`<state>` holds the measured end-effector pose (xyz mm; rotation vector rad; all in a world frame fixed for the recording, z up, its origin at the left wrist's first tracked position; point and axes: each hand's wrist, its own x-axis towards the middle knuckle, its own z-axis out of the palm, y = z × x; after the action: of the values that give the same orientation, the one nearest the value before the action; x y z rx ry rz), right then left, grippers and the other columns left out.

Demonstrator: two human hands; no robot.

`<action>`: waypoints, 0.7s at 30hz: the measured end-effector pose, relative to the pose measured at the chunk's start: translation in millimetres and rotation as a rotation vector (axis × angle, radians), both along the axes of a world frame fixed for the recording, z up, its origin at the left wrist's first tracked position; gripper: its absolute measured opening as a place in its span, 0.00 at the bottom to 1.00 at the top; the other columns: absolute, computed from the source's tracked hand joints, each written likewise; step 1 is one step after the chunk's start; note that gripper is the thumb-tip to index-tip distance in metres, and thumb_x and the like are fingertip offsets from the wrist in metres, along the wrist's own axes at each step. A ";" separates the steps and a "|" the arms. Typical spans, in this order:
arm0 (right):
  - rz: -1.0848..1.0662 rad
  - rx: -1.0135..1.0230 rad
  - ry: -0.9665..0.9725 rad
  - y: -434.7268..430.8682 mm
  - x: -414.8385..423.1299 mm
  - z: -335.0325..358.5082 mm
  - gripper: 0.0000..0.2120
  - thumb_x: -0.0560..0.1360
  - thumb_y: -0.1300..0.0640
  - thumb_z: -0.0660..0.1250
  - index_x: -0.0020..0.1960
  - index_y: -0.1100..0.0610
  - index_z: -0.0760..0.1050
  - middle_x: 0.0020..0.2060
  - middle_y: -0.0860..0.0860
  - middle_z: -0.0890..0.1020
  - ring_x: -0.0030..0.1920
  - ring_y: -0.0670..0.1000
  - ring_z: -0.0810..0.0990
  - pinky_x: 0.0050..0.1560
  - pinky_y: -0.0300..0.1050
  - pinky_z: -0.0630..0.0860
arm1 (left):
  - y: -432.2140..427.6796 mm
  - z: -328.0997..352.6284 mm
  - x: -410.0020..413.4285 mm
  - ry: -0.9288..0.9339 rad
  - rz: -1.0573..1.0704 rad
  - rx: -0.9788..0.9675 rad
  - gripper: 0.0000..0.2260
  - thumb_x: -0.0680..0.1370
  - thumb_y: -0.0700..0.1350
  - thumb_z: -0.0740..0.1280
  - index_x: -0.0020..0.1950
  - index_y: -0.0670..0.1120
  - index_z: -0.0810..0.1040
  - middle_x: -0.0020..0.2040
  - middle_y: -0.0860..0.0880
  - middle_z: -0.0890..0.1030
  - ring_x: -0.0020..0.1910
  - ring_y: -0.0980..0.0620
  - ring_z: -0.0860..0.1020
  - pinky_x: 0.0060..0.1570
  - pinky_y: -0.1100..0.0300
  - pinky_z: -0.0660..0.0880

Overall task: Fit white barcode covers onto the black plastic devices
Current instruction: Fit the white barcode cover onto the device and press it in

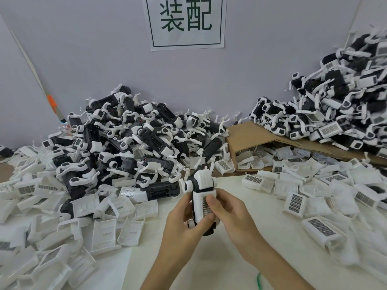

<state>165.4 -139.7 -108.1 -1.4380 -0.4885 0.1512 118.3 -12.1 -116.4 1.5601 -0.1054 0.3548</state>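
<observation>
Both hands hold one black plastic device (195, 181) upright above the white table. A white barcode cover (204, 204) lies against its front face. My left hand (184, 222) grips the device's lower end from the left, fingers curled round it. My right hand (228, 214) grips it from the right, the thumb pressing on the cover's barcode patch. The device's lower part is hidden behind my fingers.
A big heap of black devices (129, 143) rises at the back left, another heap (339, 105) at the back right on a cardboard box (251, 139). Loose white covers (109, 227) spread across the left side, further covers (297, 197) across the right. A paper sign (185, 21) hangs on the wall.
</observation>
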 end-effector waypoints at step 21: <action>-0.047 -0.002 -0.052 -6.2 1.4 5.7 0.17 0.80 0.44 0.63 0.56 0.55 0.83 0.47 0.54 0.87 0.50 0.53 0.85 0.47 0.43 0.80 | 2.8 -0.8 0.5 0.105 -0.103 -0.128 0.17 0.75 0.52 0.69 0.63 0.50 0.81 0.52 0.43 0.86 0.52 0.45 0.84 0.47 0.58 0.78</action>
<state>166.8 -145.9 -102.4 -1.4570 -0.4964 0.0772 118.7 -9.3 -117.3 1.4380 -0.0797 0.1949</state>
